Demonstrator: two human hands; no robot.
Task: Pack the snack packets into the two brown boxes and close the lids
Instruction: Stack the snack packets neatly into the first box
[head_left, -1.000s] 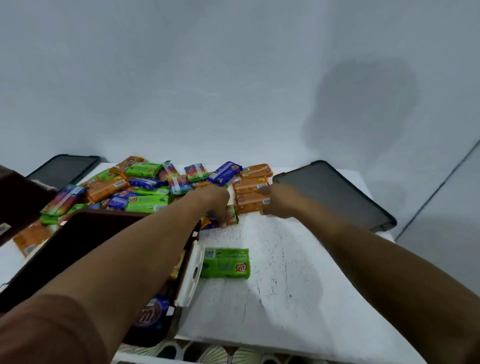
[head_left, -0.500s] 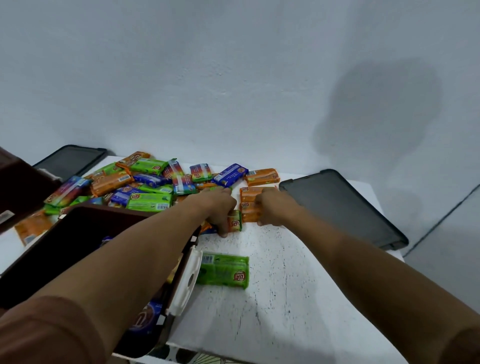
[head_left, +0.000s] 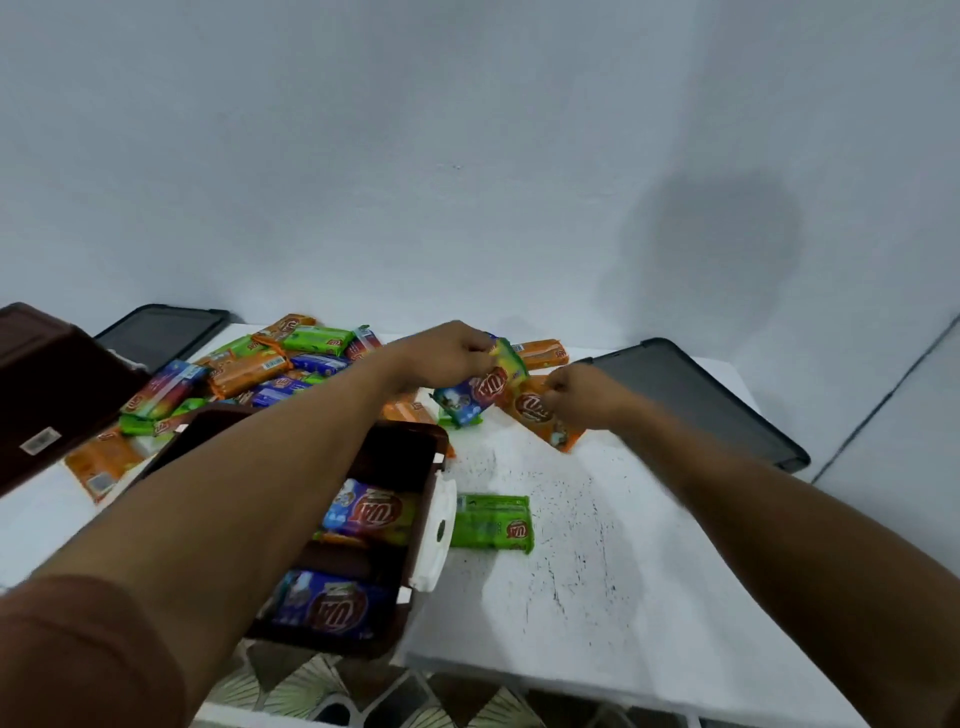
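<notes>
My left hand (head_left: 447, 353) is shut on a multicoloured snack packet (head_left: 480, 389), lifted off the table. My right hand (head_left: 582, 395) is shut on an orange snack packet (head_left: 540, 413), also raised and tilted. Below my left forearm stands an open brown box (head_left: 410, 447) with a white latch (head_left: 436, 535); several packets lie inside it. A second brown box (head_left: 47, 384) sits at the far left, partly out of view. A green packet (head_left: 493, 522) lies alone beside the latch. A heap of loose packets (head_left: 260, 369) covers the back left of the table.
A dark lid (head_left: 696, 395) lies at the table's back right, another dark lid (head_left: 161, 332) at the back left. The white table (head_left: 597, 571) ends at its front edge near the bottom; patterned floor shows below. A white wall stands behind.
Both hands have closed on packets and lifted them off the table: the left one a multicoloured packet, the right one an orange packet. The view has tilted down, showing the box's contents.
</notes>
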